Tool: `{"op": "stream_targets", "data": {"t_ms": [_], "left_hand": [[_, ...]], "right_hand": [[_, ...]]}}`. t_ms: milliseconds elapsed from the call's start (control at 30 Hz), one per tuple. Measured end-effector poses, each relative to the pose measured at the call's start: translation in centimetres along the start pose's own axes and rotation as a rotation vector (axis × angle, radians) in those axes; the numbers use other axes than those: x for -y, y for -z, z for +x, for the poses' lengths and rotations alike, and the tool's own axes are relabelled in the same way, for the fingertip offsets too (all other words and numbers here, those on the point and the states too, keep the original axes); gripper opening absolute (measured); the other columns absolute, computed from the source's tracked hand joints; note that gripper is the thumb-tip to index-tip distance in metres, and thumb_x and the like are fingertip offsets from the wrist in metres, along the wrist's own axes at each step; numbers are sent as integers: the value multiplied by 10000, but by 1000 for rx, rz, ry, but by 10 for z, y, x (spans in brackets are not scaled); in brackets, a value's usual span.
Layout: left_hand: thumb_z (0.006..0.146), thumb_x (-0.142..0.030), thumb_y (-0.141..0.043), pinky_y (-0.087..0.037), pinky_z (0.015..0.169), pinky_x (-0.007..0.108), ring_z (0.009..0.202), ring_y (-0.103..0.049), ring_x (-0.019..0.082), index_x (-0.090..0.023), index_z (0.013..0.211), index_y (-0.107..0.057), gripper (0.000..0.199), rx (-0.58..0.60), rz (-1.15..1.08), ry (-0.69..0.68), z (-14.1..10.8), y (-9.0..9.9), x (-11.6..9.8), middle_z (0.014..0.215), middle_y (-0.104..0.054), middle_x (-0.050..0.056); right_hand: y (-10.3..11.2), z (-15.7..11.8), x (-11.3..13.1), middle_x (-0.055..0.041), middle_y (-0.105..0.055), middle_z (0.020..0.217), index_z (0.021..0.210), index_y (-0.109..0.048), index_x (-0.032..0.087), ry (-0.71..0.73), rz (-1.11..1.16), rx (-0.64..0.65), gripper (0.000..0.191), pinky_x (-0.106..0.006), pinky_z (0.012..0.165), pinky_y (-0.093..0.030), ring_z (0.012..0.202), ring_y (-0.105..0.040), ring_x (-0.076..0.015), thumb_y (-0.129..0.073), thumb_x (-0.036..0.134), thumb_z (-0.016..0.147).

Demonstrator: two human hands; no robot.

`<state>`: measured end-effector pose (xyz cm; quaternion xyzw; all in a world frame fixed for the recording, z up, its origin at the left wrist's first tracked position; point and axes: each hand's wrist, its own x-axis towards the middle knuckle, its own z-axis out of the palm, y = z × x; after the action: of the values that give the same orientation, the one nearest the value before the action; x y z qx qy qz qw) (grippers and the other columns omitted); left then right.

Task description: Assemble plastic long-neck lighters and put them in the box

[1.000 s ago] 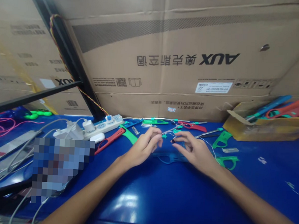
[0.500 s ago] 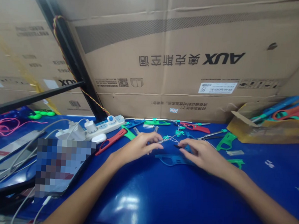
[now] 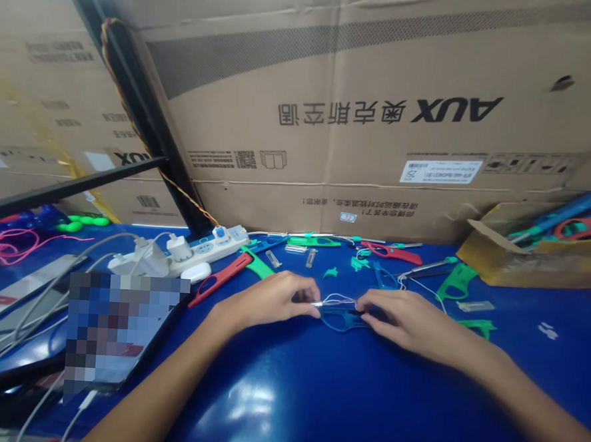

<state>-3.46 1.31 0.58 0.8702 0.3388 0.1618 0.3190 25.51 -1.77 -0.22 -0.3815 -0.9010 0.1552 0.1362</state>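
Note:
My left hand [image 3: 283,298] pinches a thin metal tube with white wires [image 3: 338,297] at its end. Facing it, my right hand [image 3: 400,315] closes its thumb and fingers on a small black part [image 3: 357,311], where the wires also reach. Directly beneath the wires lies a blue plastic handle shell [image 3: 340,322], partly covered by my fingers. Behind the hands are small green pieces [image 3: 359,264], clear plastic tubes [image 3: 311,258], a red shell [image 3: 393,254] and a green shell [image 3: 319,242]. A metal rod [image 3: 430,266] lies beyond my right hand.
A cardboard box [image 3: 538,266] of coloured lighter-like items stands at the right. To the left are a power strip [image 3: 218,244] with chargers, cables, a phone [image 3: 127,351], a red shell [image 3: 222,280] and pink cord [image 3: 8,250]. Large cartons [image 3: 305,61] stand behind.
Both hands have moved slightly lower in view, over the blue shell. The wires between them now lie lower, and the metal tube shows in my left fingers. The view has shifted a little.

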Motion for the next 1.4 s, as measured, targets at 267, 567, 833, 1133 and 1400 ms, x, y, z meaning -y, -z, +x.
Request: {"op": "stream_targets", "data": {"t_ms": [267,567,833,1133,1400], "left_hand": [[970,-360,-609,-485,736,265,819,-657,154,-203,1033,-683,185,-1,-26,-64,-1,1,-8,946,-728,31],[982,-381,-592,-494,823,290,920,-654,171,-224,1062,-689,201,-83,-38,-140,-1,-4,-17,1019,-725,36],[977,-367,-610,-490,878,300,956,-647,169,-223,1081,-668,187,-89,-54,-159,2,-8,-18,1041,-711,30],[981,-363,-598,-496,900,319,976,-646,175,-219,1083,-664,189,-114,-86,-162,4,-9,-17,1067,-706,39],[992,-346,-586,-486,894,285,961,-644,150,-208,1065,-658,171,-138,-85,-162,5,-10,-17,1054,-701,24]], "right_hand": [[4,1,0,-26,-740,1019,1171,-621,269,-55,24,-72,236,-332,738,-536,878,-703,-200,-528,386,989],[-7,11,16,-54,-692,1209,1170,-675,263,77,130,-289,275,-359,940,-528,1095,-659,-203,-480,388,1022],[-3,9,24,-2,-711,803,921,-699,230,-51,230,-281,283,-268,615,-456,652,-604,-129,-497,412,1000],[7,6,23,34,-628,637,909,-699,224,-36,214,-263,270,-249,514,-344,514,-472,-98,-515,408,982],[10,5,21,18,-676,700,936,-713,229,7,127,-269,265,-269,564,-374,541,-503,-109,-517,400,986]]}}
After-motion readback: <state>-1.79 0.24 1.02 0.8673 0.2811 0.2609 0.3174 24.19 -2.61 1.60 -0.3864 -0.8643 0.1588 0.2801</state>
